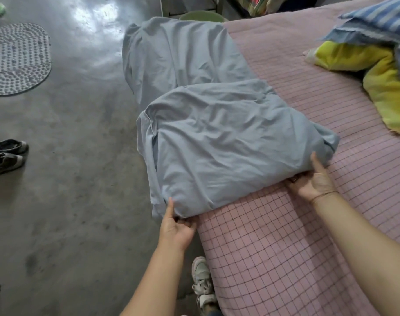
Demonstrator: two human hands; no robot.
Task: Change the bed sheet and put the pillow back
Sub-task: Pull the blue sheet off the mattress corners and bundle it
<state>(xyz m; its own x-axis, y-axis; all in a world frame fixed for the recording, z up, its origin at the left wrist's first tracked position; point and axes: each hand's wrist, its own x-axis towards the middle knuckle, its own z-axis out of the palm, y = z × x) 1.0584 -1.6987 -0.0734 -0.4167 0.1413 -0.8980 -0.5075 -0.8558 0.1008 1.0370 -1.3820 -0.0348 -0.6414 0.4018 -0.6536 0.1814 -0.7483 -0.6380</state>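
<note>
A light blue bed sheet (208, 124), partly folded, lies along the left edge of the bed and hangs over its side. The bed (285, 258) wears a pink sheet with a dark grid. My left hand (177, 226) grips the near left corner of the folded blue sheet, thumb on top and fingers under. My right hand (313, 179) holds the near right corner the same way. A blue striped pillow (381, 19) sits at the far right of the bed.
A yellow blanket (363, 71) is bunched under the pillow. Grey concrete floor (69, 179) lies to the left, with an oval dotted mat (16, 58), dark shoes (5, 156) and a green basin (201, 15). My shoe (202, 283) stands beside the bed.
</note>
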